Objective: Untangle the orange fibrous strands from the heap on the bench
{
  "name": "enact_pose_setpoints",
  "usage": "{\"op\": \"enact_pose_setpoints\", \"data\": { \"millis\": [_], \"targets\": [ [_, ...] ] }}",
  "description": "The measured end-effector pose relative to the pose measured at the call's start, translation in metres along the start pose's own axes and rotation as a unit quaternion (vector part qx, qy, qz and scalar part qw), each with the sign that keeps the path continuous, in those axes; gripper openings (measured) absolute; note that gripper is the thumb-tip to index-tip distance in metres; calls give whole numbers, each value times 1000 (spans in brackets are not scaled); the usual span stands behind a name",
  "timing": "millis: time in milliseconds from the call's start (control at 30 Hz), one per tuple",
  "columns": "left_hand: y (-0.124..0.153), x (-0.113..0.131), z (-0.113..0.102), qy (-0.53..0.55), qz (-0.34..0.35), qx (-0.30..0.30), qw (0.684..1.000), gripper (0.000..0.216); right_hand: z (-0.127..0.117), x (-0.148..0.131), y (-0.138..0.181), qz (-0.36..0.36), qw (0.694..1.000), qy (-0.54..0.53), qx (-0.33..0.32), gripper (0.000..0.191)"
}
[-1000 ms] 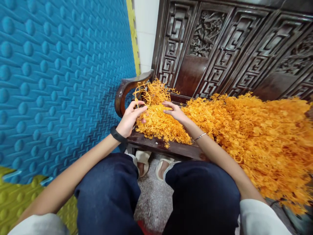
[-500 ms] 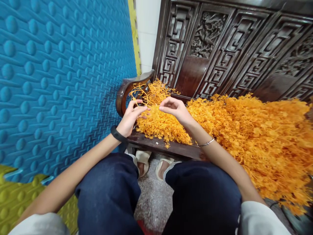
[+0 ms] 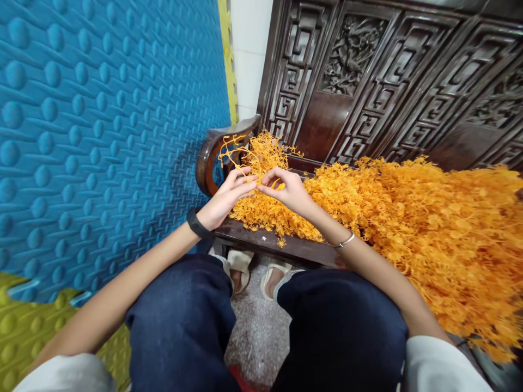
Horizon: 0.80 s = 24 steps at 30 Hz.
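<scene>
My left hand (image 3: 232,195) is closed on a branching orange plastic stem (image 3: 231,153), whose bare thin arms stick up and curve above the fingers. Fingertips of my right hand (image 3: 284,188) are pinched together close beside the left fingertips, at the stem's lower end. Whatever small piece lies between the right fingers is too small and covered to name. Under and behind both hands, a pile of orange plastic flower pieces (image 3: 281,220) lies on the dark wooden bench seat (image 3: 245,231).
A much larger heap of orange pieces (image 3: 441,234) fills the bench to the right. Behind rises the carved wooden backrest (image 3: 327,120), with a curved armrest (image 3: 206,163) at left. A blue foam mat (image 3: 102,136) is at far left. One loose orange piece (image 3: 281,243) lies near the seat's front edge.
My hands have come together: the right moved left and the left moved slightly right, so their fingertips now nearly meet. The stem shifted a little to the right with my left hand.
</scene>
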State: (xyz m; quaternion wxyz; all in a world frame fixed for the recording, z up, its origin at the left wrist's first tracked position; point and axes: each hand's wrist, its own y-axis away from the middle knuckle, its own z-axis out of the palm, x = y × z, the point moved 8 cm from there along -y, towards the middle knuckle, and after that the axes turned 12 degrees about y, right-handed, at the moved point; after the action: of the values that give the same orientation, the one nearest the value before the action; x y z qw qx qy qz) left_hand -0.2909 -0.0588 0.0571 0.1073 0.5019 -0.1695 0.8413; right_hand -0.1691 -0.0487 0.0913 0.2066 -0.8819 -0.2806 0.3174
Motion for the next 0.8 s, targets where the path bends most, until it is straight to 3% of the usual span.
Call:
{"op": "enact_pose_setpoints", "data": {
  "millis": [100, 267, 433, 567, 667, 800],
  "targets": [
    [1, 1, 2, -3, 3, -12, 1000, 44, 3, 3, 1, 11, 1000, -8, -17, 35],
    [0, 8, -1, -18, 31, -3, 999, 43, -12, 7, 0, 51, 995, -71, 38, 22],
    [3, 30, -19, -42, 100, 72, 992, 27, -62, 9, 5, 79, 967, -162, 179, 10],
    [9, 46, -26, -68, 155, 105, 980, 32, -98, -7, 12, 65, 946, -201, 244, 5],
    [17, 60, -25, -97, 203, 136, 965, 32, -107, -28, 15, 38, 942, -251, 218, 6],
    [36, 81, -4, -120, 284, 128, 942, 19, -100, -53, 16, 25, 969, -205, 135, 21]
  ]
}}
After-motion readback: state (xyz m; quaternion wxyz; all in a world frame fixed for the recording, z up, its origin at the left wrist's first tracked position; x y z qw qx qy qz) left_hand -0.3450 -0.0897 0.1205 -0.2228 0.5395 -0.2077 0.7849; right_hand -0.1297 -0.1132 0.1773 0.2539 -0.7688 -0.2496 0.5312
